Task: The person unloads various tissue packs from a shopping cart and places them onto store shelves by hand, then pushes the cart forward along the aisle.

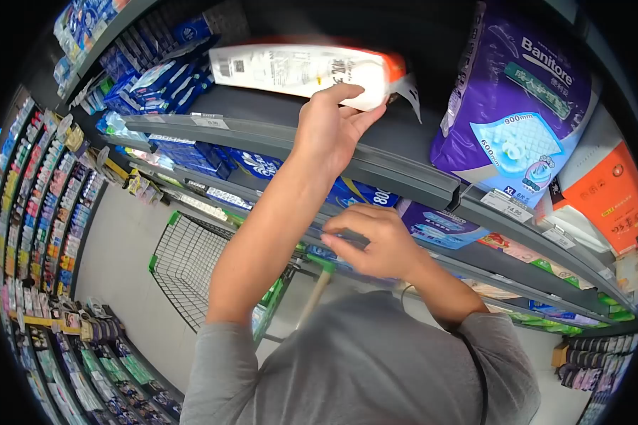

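Note:
On the upper shelf lies a long white package (pixel 283 69) with orange at its right end and dark print. My left hand (pixel 331 127) is closed on the near edge of that package, thumb on its printed face. Lower down, in front of the shelves, my right hand (pixel 372 241) has its fingers curled with the thumb and index finger apart, and nothing shows between them. To the right of the white package stands a big purple Banitore pack (pixel 514 106). Blue packs (pixel 159 85) are heaped at the shelf's left.
A green-trimmed shopping cart (pixel 191 258) stands below on the left. The grey shelf edge (pixel 397 166) runs under the hand. An orange and white box (pixel 606 195) is at the right. Across the aisle floor (pixel 124 248) are full racks (pixel 46 205).

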`<action>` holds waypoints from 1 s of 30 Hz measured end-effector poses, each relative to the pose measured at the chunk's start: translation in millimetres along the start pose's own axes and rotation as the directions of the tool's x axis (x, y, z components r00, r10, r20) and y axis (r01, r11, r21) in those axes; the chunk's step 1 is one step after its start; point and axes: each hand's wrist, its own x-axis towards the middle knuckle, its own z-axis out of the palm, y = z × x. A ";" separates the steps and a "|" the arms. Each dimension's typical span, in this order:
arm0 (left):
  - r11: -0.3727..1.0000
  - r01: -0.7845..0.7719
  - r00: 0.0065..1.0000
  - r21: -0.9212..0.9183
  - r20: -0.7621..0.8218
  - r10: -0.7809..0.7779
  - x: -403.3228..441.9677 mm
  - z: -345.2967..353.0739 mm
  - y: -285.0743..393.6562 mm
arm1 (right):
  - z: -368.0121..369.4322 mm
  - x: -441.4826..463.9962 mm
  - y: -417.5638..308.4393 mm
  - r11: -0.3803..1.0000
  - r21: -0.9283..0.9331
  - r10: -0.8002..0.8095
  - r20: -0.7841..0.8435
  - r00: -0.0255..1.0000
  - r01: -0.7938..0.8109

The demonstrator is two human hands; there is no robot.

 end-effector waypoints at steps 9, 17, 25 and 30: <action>0.775 -0.368 0.915 0.513 0.050 0.401 -16.9 -25.7 41.4 | 20.0 -6.6 15.3 0.997 0.051 0.038 0.209 0.977 -0.050; 0.630 -0.116 0.913 0.768 -0.167 0.371 31.1 -71.4 53.4 | 26.6 0.8 21.6 0.995 0.070 0.042 0.332 0.942 -0.069; 0.367 -0.501 0.674 0.784 0.087 0.734 -48.7 -32.2 65.0 | 49.2 -5.5 41.4 0.985 0.143 0.023 0.432 0.902 -0.093; 0.146 -0.623 0.462 0.769 0.211 0.862 -184.2 -55.0 88.0 | 66.8 -8.7 53.6 0.986 0.122 0.040 0.492 0.869 -0.115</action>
